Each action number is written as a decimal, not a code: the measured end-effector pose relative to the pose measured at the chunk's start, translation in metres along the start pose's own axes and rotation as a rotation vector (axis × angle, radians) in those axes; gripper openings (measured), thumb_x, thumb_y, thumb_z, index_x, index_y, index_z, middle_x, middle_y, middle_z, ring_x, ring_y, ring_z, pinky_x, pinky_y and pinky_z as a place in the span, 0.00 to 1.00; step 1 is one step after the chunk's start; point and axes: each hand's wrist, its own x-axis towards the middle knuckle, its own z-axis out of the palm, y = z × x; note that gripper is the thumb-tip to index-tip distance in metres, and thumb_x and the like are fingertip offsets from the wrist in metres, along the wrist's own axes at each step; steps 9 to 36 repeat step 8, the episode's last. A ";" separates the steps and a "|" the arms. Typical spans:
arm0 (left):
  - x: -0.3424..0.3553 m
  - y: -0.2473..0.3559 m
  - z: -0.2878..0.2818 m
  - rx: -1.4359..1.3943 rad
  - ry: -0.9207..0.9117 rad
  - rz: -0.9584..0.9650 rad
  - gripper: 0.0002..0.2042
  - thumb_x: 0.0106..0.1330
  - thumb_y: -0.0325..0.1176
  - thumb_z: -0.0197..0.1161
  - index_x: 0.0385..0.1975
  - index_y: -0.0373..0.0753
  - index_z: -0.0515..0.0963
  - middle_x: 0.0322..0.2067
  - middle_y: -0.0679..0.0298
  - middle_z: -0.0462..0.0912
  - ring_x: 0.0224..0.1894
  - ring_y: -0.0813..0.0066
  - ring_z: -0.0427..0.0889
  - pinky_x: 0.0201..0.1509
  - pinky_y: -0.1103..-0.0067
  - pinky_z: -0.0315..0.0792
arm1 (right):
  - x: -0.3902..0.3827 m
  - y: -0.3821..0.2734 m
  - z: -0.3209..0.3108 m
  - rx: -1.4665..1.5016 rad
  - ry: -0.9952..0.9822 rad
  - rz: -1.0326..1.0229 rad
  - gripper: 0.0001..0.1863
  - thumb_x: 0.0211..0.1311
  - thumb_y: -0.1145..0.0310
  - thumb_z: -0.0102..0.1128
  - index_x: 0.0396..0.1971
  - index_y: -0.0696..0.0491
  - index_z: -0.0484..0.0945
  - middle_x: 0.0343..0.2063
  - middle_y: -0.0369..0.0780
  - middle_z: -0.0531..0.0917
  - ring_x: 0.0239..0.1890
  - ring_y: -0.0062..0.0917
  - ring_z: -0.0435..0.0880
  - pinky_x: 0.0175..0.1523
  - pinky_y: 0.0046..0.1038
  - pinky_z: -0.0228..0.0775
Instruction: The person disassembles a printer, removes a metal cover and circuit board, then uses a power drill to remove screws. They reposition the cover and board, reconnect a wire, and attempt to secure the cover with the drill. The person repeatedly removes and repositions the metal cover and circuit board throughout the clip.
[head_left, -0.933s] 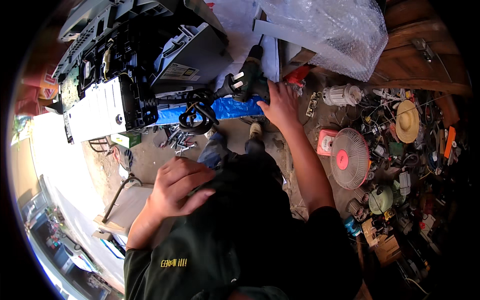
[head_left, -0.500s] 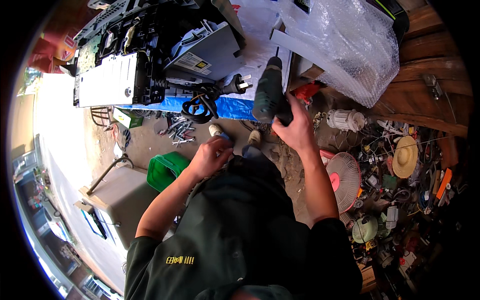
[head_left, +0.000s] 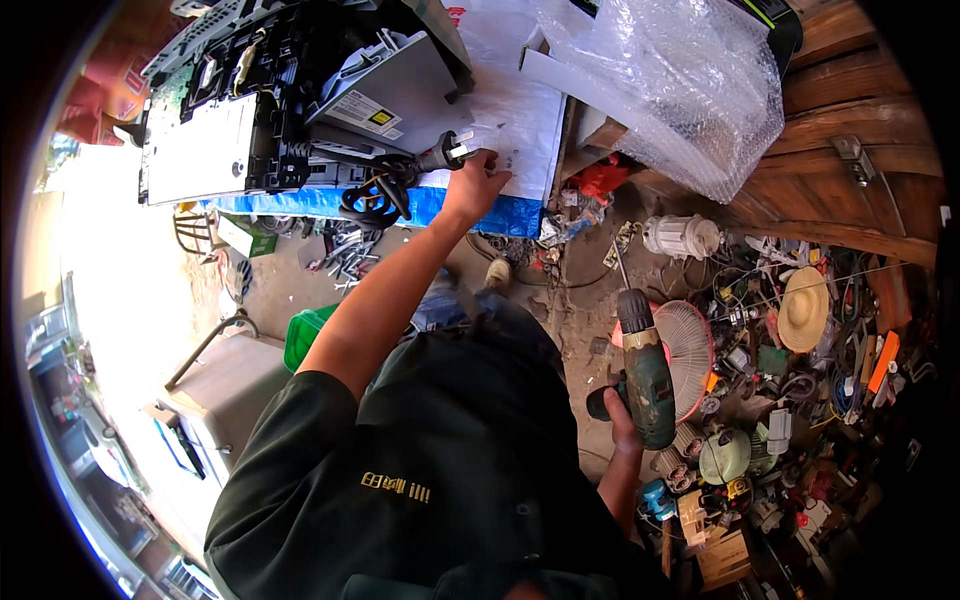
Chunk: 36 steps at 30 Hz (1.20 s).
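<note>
My right hand is wrapped round the grip of a cordless drill, dark green and black. The drill is held low at my right side, its long thin bit pointing away from me. My left hand reaches over the white-covered table, thumb and fingers apart, close to a black power plug with metal prongs. Several tiny dark bits lie by its fingertips, too small to name. Left of it stands a partly dismantled machine with a grey panel and a coiled black cord.
Bubble wrap covers a box at the table's right. A pink fan, a straw hat and piled scrap lie on the right. A green bin and a beige cabinet stand left; tools lie on the floor.
My right hand has brought the drill from the table's edge down and back to my right side. My left hand has moved from my waist forward to the table beside the plug.
</note>
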 end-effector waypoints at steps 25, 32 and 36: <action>0.019 0.002 0.017 0.096 -0.055 0.014 0.25 0.58 0.38 0.77 0.55 0.34 0.84 0.48 0.46 0.88 0.52 0.51 0.87 0.60 0.65 0.79 | -0.013 0.018 -0.006 0.067 0.020 0.028 0.25 0.65 0.76 0.71 0.62 0.56 0.78 0.49 0.38 0.86 0.51 0.25 0.84 0.60 0.31 0.76; 0.019 0.002 0.017 0.096 -0.055 0.014 0.25 0.58 0.38 0.77 0.55 0.34 0.84 0.48 0.46 0.88 0.52 0.51 0.87 0.60 0.65 0.79 | -0.013 0.018 -0.006 0.067 0.020 0.028 0.25 0.65 0.76 0.71 0.62 0.56 0.78 0.49 0.38 0.86 0.51 0.25 0.84 0.60 0.31 0.76; 0.019 0.002 0.017 0.096 -0.055 0.014 0.25 0.58 0.38 0.77 0.55 0.34 0.84 0.48 0.46 0.88 0.52 0.51 0.87 0.60 0.65 0.79 | -0.013 0.018 -0.006 0.067 0.020 0.028 0.25 0.65 0.76 0.71 0.62 0.56 0.78 0.49 0.38 0.86 0.51 0.25 0.84 0.60 0.31 0.76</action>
